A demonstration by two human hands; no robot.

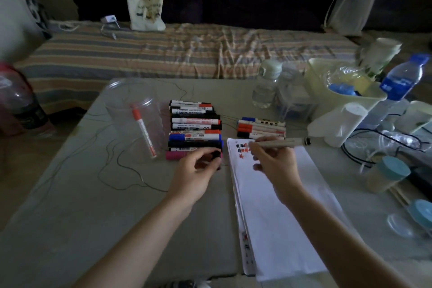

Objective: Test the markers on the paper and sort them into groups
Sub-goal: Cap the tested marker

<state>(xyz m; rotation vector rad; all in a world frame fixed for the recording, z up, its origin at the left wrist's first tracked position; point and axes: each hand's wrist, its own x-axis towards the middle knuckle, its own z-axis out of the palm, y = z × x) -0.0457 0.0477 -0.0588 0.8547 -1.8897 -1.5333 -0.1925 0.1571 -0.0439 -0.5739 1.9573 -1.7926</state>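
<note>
Now at centre frame: right hand [275, 159] pinches an uncapped marker [280, 143] near its writing end, fingers curled round the barrel, tip down on the top-left corner of the paper [275, 206], where red and black test marks [240, 149] already sit. Barrel points toward the right edge of the frame, lying nearly flat. Left hand [198, 168] has its fingers curled round a small black cap [216, 155], just beside the near end of the big marker pile [195, 128].

Groups: the big pile lies centre, above the left hand; a smaller row of markers [261, 127] lies just above the paper; one red marker [142, 131] stands tilted inside a clear plastic cup [135, 119], centre left.

Handling, by judgement: markers are light, rigid, smooth plastic, prone to rolling if laid alone. Best taken mid-barrel, or low toward the tip for writing. The cap is small and easy to drop; a firm pinch suits it. The paper is a thin loose stack and may slide under the tip.

Ink colour of the held marker: cannot tell.
</note>
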